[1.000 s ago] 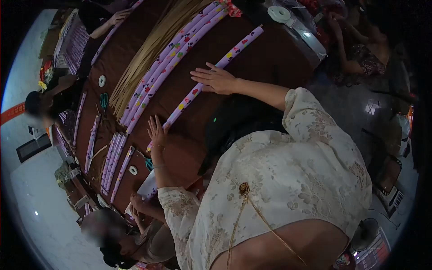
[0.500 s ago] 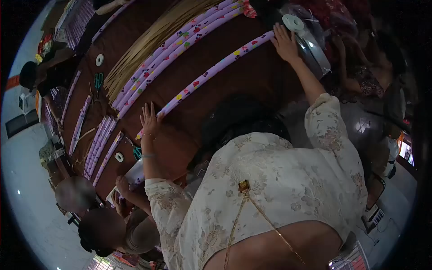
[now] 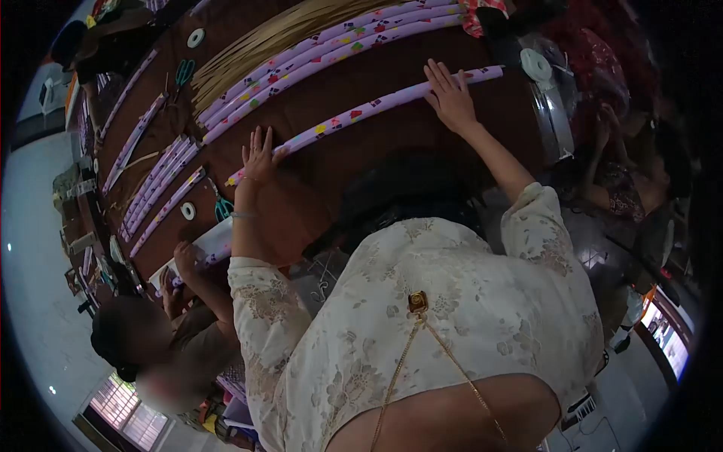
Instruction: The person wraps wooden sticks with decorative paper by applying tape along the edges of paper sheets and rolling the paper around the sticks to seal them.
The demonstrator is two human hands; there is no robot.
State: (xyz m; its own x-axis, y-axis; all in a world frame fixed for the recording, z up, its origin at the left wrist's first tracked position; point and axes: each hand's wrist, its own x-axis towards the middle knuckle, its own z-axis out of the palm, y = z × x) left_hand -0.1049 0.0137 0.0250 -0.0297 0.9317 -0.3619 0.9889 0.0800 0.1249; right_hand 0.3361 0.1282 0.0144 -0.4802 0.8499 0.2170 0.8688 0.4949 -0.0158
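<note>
A long thin purple roll (image 3: 358, 113) with a colourful print lies across the brown table in front of me. My left hand (image 3: 260, 156) rests flat on it near its left end, fingers spread. Farther along, my right hand (image 3: 450, 98) lies over the roll a little short of its right end, its fingers stretched out. Both palms hide parts of the roll beneath them. Beyond it, several similar printed rolls (image 3: 331, 59) lie side by side, next to a bundle of thin brown sticks (image 3: 256, 53).
Shorter purple rolls (image 3: 162, 177) lie at the left, near teal-handled scissors (image 3: 222, 207) and a white tape roll (image 3: 188, 211). A larger white roll (image 3: 536, 65) stands at the right. At lower left, a co-worker's hand (image 3: 185, 260) is at a white sheet (image 3: 215, 242). Another person sits at far right.
My right hand has shifted left along the roll, from its right end to farther in, so the end now sticks out past the fingers. The view has turned slightly.
</note>
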